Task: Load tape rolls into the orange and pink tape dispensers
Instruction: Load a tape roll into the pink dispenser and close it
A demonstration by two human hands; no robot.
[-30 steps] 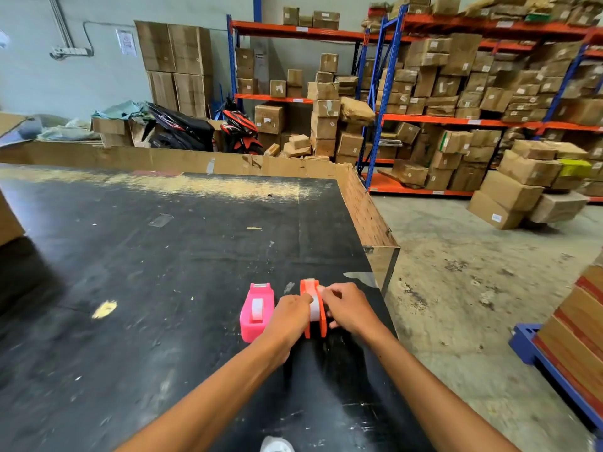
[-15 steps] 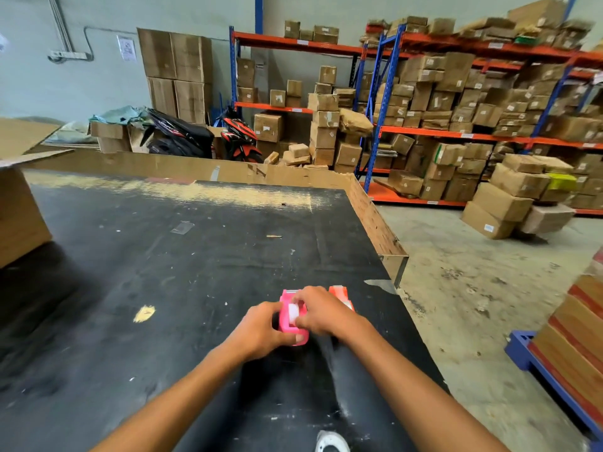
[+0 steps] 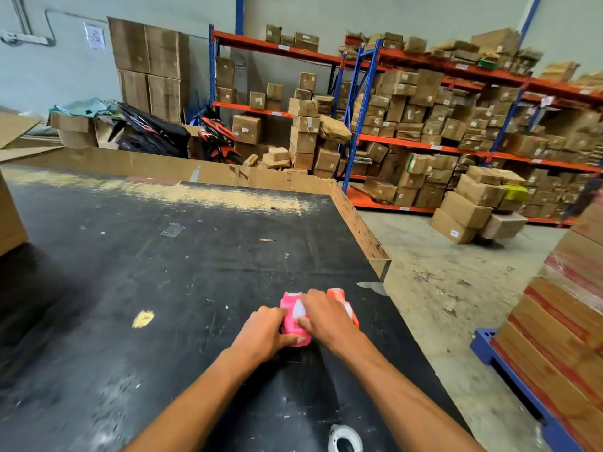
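Warehouse racking in blue and orange steel [image 3: 434, 148], stacked with brown cartons, fills the far wall behind the big black worktop [image 3: 146, 272] with its cardboard edging. Beyond that worktop two parked motorbikes [image 3: 182, 135] lean by the wall; off its right edge sits a blue pallet of wrapped cartons [image 3: 554, 347].

Near the worktop's right edge stands the pink plastic tape dispenser [image 3: 288, 316], a clear tape roll [image 3: 298, 309] seated in it, with the orange plastic tape dispenser [image 3: 342, 296] just beside it on the right. The left hand [image 3: 264, 332] clasps the pink body's left side; the right hand [image 3: 321, 316] lies over its top, fingers pressing the roll.

Risks, as I judge them: pressing off-centre could tip the light dispenser, and a stray elbow might push the orange one over the edge. Nothing on the worktop blocks the hands; a loose roll [image 3: 344, 438] lies nearest the person.
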